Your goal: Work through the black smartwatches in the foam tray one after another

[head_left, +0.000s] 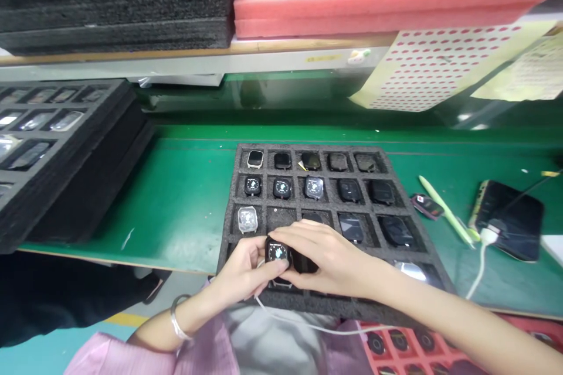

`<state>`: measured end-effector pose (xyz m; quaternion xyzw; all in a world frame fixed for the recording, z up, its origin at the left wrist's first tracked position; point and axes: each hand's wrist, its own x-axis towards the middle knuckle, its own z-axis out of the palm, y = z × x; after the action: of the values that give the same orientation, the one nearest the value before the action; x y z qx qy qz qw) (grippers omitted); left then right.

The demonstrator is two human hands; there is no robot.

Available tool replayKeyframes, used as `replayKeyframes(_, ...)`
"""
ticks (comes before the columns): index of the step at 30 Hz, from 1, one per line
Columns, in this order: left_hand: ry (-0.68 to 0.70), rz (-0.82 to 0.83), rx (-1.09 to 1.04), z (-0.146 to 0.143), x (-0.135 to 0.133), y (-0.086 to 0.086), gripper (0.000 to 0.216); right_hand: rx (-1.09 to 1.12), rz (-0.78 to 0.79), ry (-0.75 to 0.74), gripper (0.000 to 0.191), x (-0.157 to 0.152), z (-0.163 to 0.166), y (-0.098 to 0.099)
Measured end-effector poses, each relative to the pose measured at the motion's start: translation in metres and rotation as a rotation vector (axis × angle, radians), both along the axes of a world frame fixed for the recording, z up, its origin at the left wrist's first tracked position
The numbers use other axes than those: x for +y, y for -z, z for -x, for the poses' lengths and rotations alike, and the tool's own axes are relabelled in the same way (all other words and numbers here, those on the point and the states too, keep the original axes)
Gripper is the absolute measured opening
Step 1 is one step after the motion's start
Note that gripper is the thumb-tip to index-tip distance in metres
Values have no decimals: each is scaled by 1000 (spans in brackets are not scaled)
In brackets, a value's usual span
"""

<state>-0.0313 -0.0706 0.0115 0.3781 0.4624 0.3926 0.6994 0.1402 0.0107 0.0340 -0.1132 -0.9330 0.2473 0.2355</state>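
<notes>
A black square smartwatch (276,251) with a lit face is held over the near part of a dark foam tray (229,211). My left hand (246,266) grips it from the left, thumb on its lower front. Closed about the watch's top and lower right is my right hand (329,255), its fingers arched over the tray. A white cable (299,323) comes out beneath my left hand and runs right; its end is hidden. The tray's compartments hold several watches, including a clear-cased watch (247,220) and a lit watch (282,188).
Stacked dark foam trays (105,146) stand left. Right of the tray lie a light green pen (446,211), a small dark tag (426,206) and a black phone-like device (510,217) with a white plug (489,234). A pink foam tray (316,17) sits on the shelf above.
</notes>
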Motion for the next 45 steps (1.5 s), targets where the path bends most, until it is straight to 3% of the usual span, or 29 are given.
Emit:
replayKeyframes(9, -13, -29, -11, 0, -1, 2, 34, -1, -8, -13, 47, 0, 0, 2)
replayKeyframes(24, -53, -71, 41, 1, -5, 3, 27, 79, 2, -9, 44, 0, 4, 10)
replayKeyframes(33, -47, -67, 33, 1, -5, 5, 31, -12, -32, 51, 42, 2, 0, 8)
replayKeyframes(38, -30, -44, 82, 0, -3, 6, 33, 88, 180, 107, 44, 23, -1, 13)
replayKeyframes(45, -51, -22, 0, -4, -6, 2, 37, 104, 543, 202, 26, 33, 2, 15)
